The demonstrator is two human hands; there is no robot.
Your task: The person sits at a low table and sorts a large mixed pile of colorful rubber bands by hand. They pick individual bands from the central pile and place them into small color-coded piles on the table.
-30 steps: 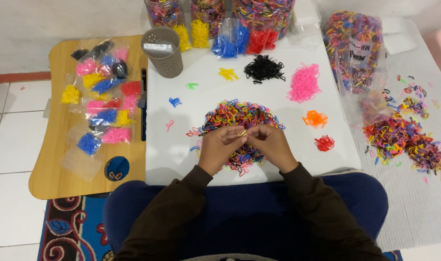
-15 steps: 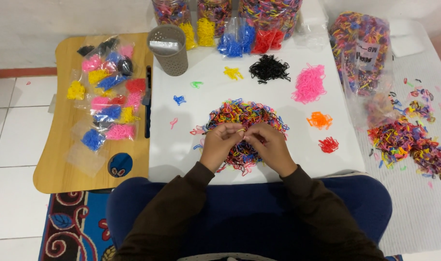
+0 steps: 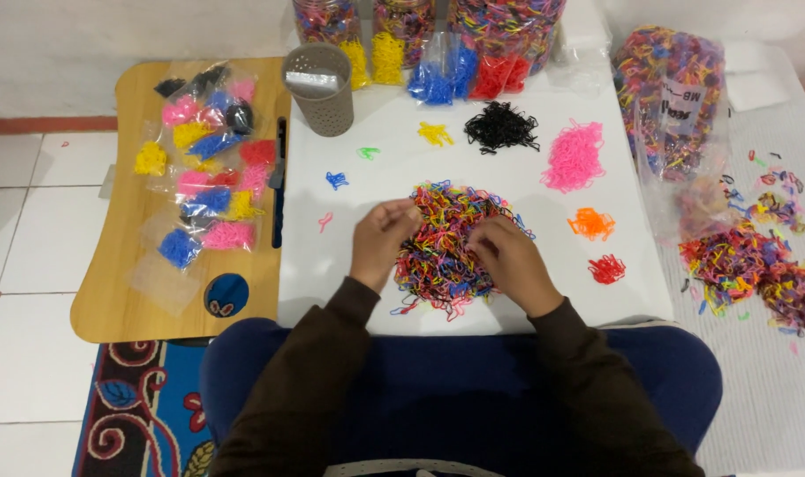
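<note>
A mixed pile of small coloured rubber bands (image 3: 448,231) lies in the middle of a white table (image 3: 526,291). My left hand (image 3: 380,240) rests on the pile's left edge, fingers curled and pinching at the bands. My right hand (image 3: 508,261) sits on the pile's right side, fingers bent down into it. Whether either pinch holds a single band is too small to tell. Sorted heaps lie around it: black (image 3: 501,128), pink (image 3: 574,157), orange (image 3: 591,223), red (image 3: 606,268), yellow (image 3: 435,133), blue (image 3: 336,180), green (image 3: 368,153).
A grey perforated cup (image 3: 320,88) stands at the table's back left. Jars and bags of bands (image 3: 473,35) line the back. A wooden lap tray (image 3: 120,291) on the left carries small bagged bands. A large bag (image 3: 672,84) and loose bands (image 3: 755,265) lie right.
Both hands have stayed at the mixed pile, shifting slightly as the fingers pick through it. The view has drifted a little downward.
</note>
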